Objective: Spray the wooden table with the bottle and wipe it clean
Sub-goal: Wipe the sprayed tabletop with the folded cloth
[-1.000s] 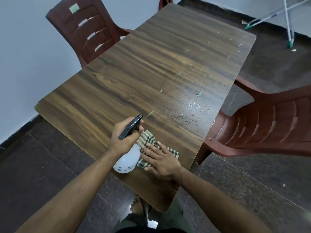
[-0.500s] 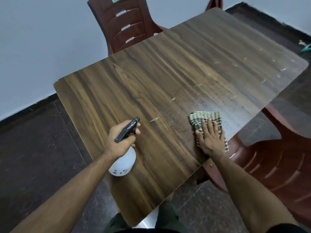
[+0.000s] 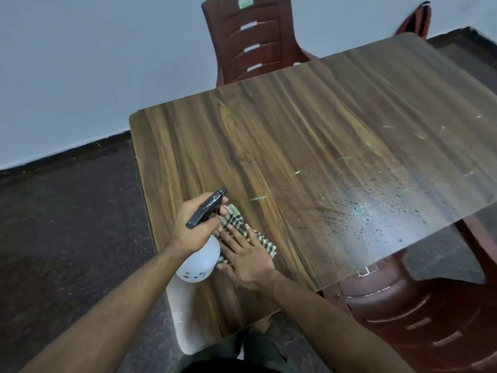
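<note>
Left hand: grips spray bottle above near desk edge. Right hand: flat, pressing checked cloth on desk. Droplets, green specks remain rightward; wiping judged partly done.

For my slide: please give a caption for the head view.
Left hand holds spray bottle; right hand presses checked cloth on wooden table.

This looks like a plain room in a home, a place to sit and eat. A wooden table has dark red plastic chairs pushed up to its sides. The wall is bare and pale, and the floor is dark stone.
</note>
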